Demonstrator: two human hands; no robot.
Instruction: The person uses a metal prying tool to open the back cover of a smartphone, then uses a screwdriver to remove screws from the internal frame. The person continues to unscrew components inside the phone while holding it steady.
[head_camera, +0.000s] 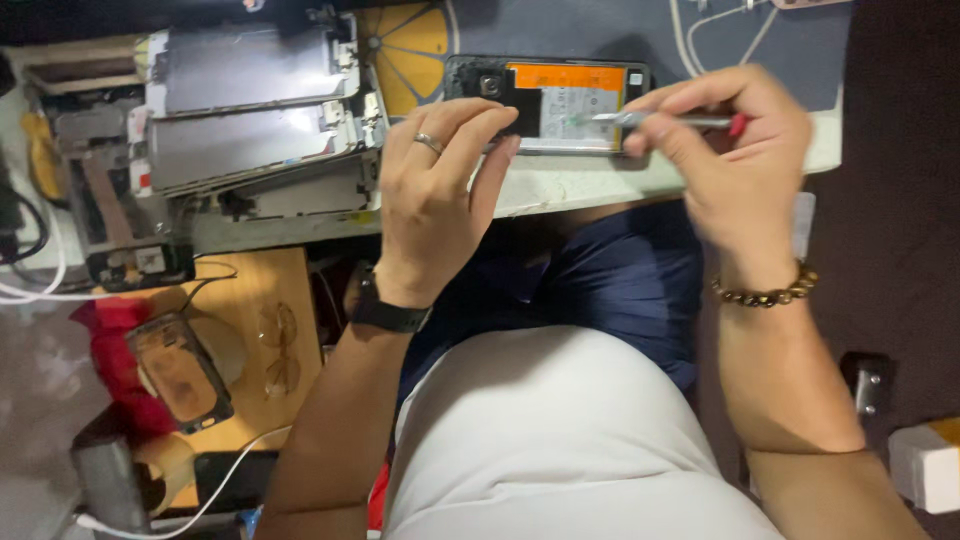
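Observation:
An opened phone (560, 100) with its back off lies at the table's near edge, showing an orange strip and a pale battery. My left hand (440, 180), with a ring and a black wrist watch, presses its fingertips on the phone's lower left edge. My right hand (730, 150), with a bead bracelet, grips a thin metal tool (655, 119) with a red end. The tool's tip touches the battery area.
A pile of metal phone frames and screens (250, 110) lies left of the phone. A wooden shelf (270, 290) below holds another phone (180, 370), glasses (280, 350) and cables. White cables (710, 25) lie on the grey mat. A white box (925, 465) sits lower right.

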